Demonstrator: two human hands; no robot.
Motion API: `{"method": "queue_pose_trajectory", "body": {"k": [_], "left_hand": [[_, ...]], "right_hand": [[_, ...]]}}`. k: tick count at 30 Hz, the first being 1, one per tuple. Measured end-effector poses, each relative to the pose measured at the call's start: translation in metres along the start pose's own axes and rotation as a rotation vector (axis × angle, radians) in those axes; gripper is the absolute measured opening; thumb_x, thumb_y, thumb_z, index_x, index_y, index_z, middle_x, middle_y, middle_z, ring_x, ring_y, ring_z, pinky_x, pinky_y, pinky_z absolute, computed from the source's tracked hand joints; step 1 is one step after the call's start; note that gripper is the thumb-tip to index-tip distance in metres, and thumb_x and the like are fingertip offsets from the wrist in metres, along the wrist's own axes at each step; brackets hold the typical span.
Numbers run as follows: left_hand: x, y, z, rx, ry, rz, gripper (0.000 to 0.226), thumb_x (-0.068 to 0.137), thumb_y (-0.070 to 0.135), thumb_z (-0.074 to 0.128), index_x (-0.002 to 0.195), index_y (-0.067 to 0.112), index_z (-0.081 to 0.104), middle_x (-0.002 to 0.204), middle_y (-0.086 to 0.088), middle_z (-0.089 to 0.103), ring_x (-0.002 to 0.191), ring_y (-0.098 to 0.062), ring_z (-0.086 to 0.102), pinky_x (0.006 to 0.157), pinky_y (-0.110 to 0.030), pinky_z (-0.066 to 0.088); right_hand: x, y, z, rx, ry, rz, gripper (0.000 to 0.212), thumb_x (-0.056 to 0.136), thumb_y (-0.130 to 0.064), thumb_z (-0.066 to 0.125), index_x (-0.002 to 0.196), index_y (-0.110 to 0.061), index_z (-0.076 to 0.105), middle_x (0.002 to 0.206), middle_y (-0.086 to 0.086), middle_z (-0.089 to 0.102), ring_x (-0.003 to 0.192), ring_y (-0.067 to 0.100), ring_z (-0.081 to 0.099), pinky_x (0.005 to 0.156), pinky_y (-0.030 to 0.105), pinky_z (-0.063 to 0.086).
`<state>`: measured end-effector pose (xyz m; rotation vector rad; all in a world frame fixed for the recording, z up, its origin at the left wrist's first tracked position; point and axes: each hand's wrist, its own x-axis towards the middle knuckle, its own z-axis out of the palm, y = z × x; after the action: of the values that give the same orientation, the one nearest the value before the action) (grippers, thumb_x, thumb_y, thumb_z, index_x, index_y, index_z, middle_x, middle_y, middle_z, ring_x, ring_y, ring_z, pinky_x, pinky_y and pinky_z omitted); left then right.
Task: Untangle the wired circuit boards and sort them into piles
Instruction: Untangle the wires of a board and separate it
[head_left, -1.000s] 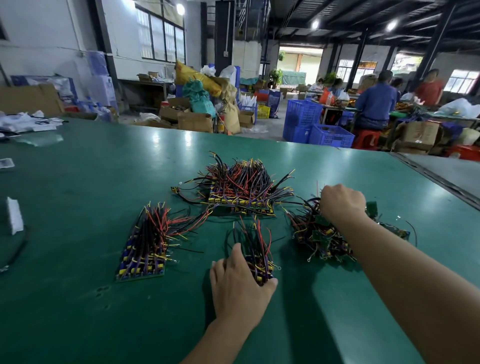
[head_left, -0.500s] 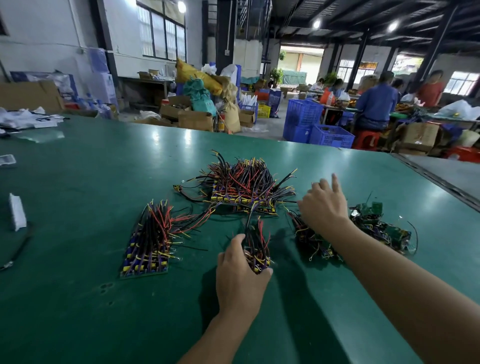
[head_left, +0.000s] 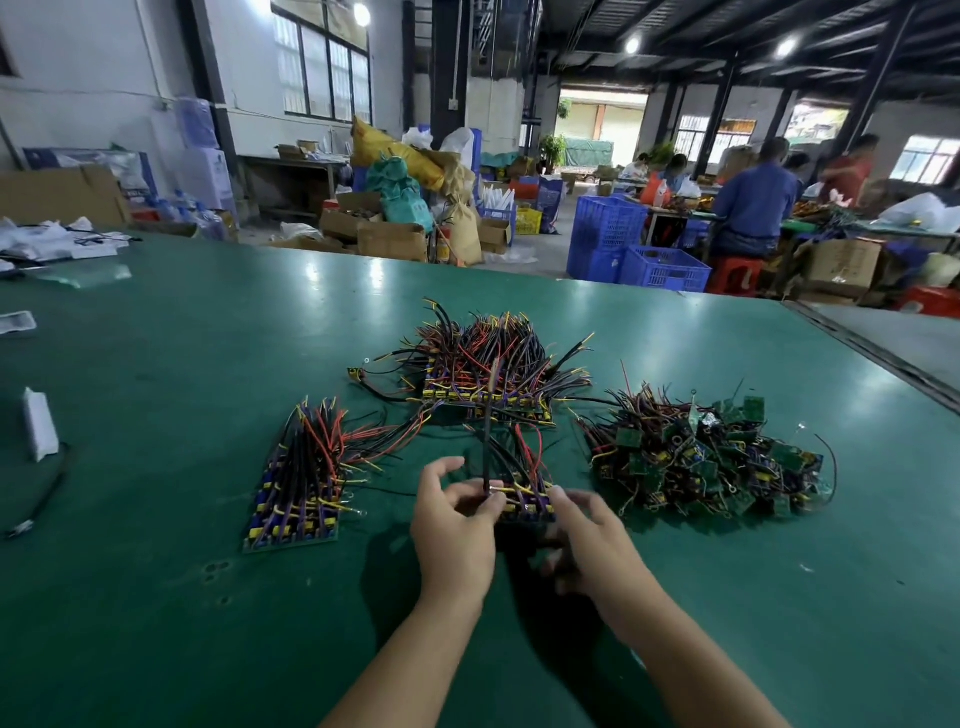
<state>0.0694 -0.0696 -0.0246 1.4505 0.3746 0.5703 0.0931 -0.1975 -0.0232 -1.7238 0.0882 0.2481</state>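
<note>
On the green table (head_left: 156, 597), a board stack (head_left: 527, 506) is pinched by left grip (head_left: 454, 530) and right grip (head_left: 597, 540) — fingers curled, likely to square it.

Green on green, and wires riot over the table (head_left: 156, 364).
It's deep teal-green; left stack (head_left: 298, 483) shows blue-and-yellow rows under black, red and yellow wires; middle stack (head_left: 524, 501) is purple and yellow with red and black leads; right heap (head_left: 701, 462) is dark green boards — black and red strands through it — crates (head_left: 665, 267) bright blue, lattice-sided.
</note>
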Motion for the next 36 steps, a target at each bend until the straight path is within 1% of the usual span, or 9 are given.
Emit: {"method": "queue_pose_trajectory", "body": {"k": [4, 6, 12, 17, 20, 24, 28, 32, 36], "left_hand": [[-0.006, 0.002, 0.002, 0.031, -0.08, 0.142, 0.043, 0.076, -0.005, 0.075, 0.1, 0.025, 0.054, 0.078, 0.002, 0.074, 0.077, -0.007, 0.069, 0.076, -0.019, 0.049], [-0.01, 0.005, 0.003, -0.002, -0.131, 0.172, 0.041, 0.076, -0.005, 0.075, 0.1, 0.022, 0.056, 0.08, 0.004, 0.075, 0.078, -0.009, 0.07, 0.077, -0.019, 0.052], [-0.021, 0.015, 0.002, -0.057, -0.438, 0.218, 0.035, 0.071, -0.015, 0.07, 0.088, 0.015, 0.065, 0.084, 0.001, 0.074, 0.081, -0.011, 0.07, 0.069, -0.02, 0.054], [-0.018, 0.014, 0.01, -0.252, -0.287, -0.089, 0.024, 0.081, -0.016, 0.052, 0.082, 0.007, 0.059, 0.079, -0.006, 0.064, 0.075, -0.018, 0.061, 0.062, -0.027, 0.056], [-0.02, 0.012, 0.018, -0.241, -0.301, -0.257, 0.019, 0.1, 0.011, 0.047, 0.083, 0.011, 0.058, 0.075, -0.006, 0.065, 0.063, -0.02, 0.06, 0.051, -0.03, 0.053], [-0.024, 0.009, 0.021, -0.312, -0.388, -0.273, 0.035, 0.103, 0.03, 0.04, 0.094, 0.012, 0.068, 0.087, -0.008, 0.075, 0.074, -0.02, 0.07, 0.064, -0.032, 0.055], [-0.024, 0.01, 0.023, -0.412, -0.458, -0.287, 0.032, 0.092, 0.038, 0.05, 0.1, 0.013, 0.067, 0.095, -0.008, 0.074, 0.085, -0.022, 0.069, 0.073, -0.036, 0.054], [-0.028, 0.013, 0.023, -0.51, -0.597, -0.318, 0.031, 0.075, 0.023, 0.062, 0.102, 0.01, 0.057, 0.095, -0.01, 0.068, 0.076, -0.017, 0.064, 0.061, -0.028, 0.053], [-0.028, 0.013, 0.018, -0.528, -0.701, -0.318, 0.051, 0.07, 0.001, 0.073, 0.118, 0.008, 0.056, 0.097, -0.011, 0.068, 0.085, -0.018, 0.067, 0.072, -0.028, 0.055]], "right_hand": [[0.001, 0.0, -0.004, 0.45, -0.039, 0.076, 0.03, 0.101, -0.037, 0.047, 0.115, -0.01, 0.047, 0.083, 0.013, 0.068, 0.05, 0.027, 0.064, 0.041, 0.027, 0.047], [0.001, -0.002, -0.008, 0.519, -0.038, 0.084, 0.036, 0.101, -0.039, 0.045, 0.119, -0.008, 0.047, 0.096, 0.018, 0.07, 0.057, 0.029, 0.068, 0.046, 0.03, 0.052], [-0.001, -0.005, -0.022, 0.628, -0.129, -0.007, 0.042, 0.083, -0.037, 0.062, 0.109, -0.004, 0.061, 0.091, 0.013, 0.072, 0.074, 0.022, 0.071, 0.061, 0.034, 0.057], [-0.005, -0.012, -0.029, 0.659, -0.092, -0.146, 0.028, 0.076, -0.032, 0.065, 0.097, -0.013, 0.061, 0.084, 0.006, 0.074, 0.066, 0.017, 0.071, 0.05, 0.029, 0.055], [-0.009, -0.01, -0.026, 0.61, -0.177, -0.261, 0.029, 0.073, -0.024, 0.069, 0.098, -0.012, 0.062, 0.089, 0.01, 0.074, 0.074, 0.02, 0.072, 0.059, 0.034, 0.059], [-0.014, -0.007, -0.015, 0.362, -0.115, -0.342, 0.041, 0.067, -0.026, 0.076, 0.103, -0.011, 0.063, 0.091, 0.016, 0.074, 0.082, 0.025, 0.072, 0.076, 0.044, 0.06], [-0.013, -0.005, -0.011, 0.35, 0.016, -0.437, 0.019, 0.077, -0.021, 0.071, 0.093, -0.012, 0.066, 0.084, 0.007, 0.076, 0.079, 0.017, 0.073, 0.067, 0.024, 0.058], [-0.011, -0.007, -0.014, 0.448, 0.093, -0.429, 0.023, 0.07, -0.034, 0.07, 0.087, -0.018, 0.067, 0.08, 0.01, 0.073, 0.073, 0.019, 0.069, 0.068, 0.033, 0.058], [-0.009, -0.006, -0.016, 0.594, 0.023, -0.386, 0.012, 0.074, -0.031, 0.07, 0.082, -0.021, 0.069, 0.077, 0.006, 0.07, 0.066, 0.016, 0.066, 0.061, 0.03, 0.057]]}}
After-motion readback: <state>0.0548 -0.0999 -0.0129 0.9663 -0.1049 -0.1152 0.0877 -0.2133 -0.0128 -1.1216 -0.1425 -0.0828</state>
